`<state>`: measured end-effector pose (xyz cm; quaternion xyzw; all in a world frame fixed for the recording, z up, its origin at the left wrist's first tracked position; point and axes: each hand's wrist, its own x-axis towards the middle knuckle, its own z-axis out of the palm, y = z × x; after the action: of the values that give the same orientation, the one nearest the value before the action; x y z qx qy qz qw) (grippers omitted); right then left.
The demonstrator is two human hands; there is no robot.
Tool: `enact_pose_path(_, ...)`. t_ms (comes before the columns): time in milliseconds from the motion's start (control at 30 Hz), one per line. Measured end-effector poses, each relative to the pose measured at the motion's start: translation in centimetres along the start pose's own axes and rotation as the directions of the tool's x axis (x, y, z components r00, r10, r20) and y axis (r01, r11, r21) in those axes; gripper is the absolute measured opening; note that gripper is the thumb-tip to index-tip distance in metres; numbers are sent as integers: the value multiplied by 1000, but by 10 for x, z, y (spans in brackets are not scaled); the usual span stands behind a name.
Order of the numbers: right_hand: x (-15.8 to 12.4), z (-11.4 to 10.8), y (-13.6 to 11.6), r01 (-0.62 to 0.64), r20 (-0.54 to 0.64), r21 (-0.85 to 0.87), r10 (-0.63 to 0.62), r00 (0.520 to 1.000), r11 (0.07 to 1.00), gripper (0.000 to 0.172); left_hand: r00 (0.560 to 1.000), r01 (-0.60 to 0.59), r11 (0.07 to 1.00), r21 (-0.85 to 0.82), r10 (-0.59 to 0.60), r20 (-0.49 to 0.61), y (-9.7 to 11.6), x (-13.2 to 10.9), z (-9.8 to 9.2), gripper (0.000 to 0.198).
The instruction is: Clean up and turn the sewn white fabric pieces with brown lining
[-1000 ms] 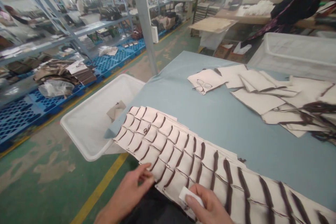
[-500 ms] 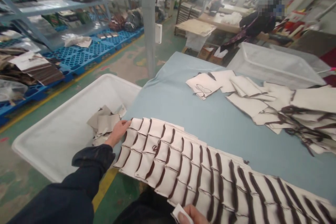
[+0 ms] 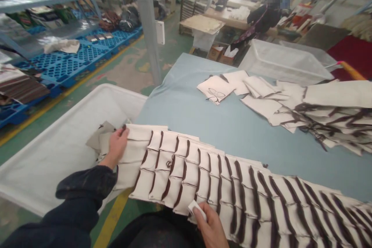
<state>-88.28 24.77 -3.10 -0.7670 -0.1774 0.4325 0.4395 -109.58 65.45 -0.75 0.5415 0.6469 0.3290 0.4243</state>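
Observation:
Overlapping cream fabric pieces [image 3: 190, 170] with dark brown edges lie in long rows along the near side of the cloth-covered table [image 3: 180, 97]. My left hand [image 3: 117, 145] is closed on the far corner of the leftmost fabric piece [image 3: 135, 145], at the table's left end. In my right hand [image 3: 210, 224] is a small white block [image 3: 194, 206], pinched between thumb and fingers; its exact kind is unclear. That hand is over the near edge of the rows. A small dark loop [image 3: 169, 163] rests on one piece.
On the left, a white plastic bin [image 3: 58, 151] holds several greyish fabric pieces [image 3: 101, 135]. Loose cream pieces [image 3: 334, 97] are piled at the far right, with eyeglasses [image 3: 215, 93] on one piece. Another bin [image 3: 290, 60], a post [image 3: 147, 23] and a person [image 3: 264, 19] are beyond.
My left hand has shifted left with the end fabric piece, exposing a wide plain strip beside the rows. The right hand has come further up into view with the white block.

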Motion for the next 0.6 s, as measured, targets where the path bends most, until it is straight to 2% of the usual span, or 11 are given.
enact_pose_path(67,7,-3,1,22,17,-16,-22,1000,1000,69,984,-90,994,66,99,-152,17,2,-31,37)
enact_pose_path(100,9,-5,1,32,28,-21,-31,999,999,69,970,-127,986,109,147,-191,27,-1,-48,36)
enact_pose_path(167,13,-8,0,50,50,-23,-49,998,998,71,947,-201,959,202,243,-211,45,-14,-81,36)
enact_pose_path(267,15,-12,-2,73,94,-19,-71,993,997,77,914,-304,897,319,370,-169,71,-53,-119,45)
enact_pose_path(400,16,-18,-11,103,187,3,-101,977,995,83,884,-392,830,397,459,-86,99,-117,-144,54)
enact_pose_path(467,13,-24,-22,140,245,3,-136,960,990,82,889,-394,824,407,455,-60,109,-149,-151,55)
enact_pose_path(600,-5,-37,-56,279,314,-29,-257,914,960,75,917,-338,863,376,392,-77,118,-213,-161,53)
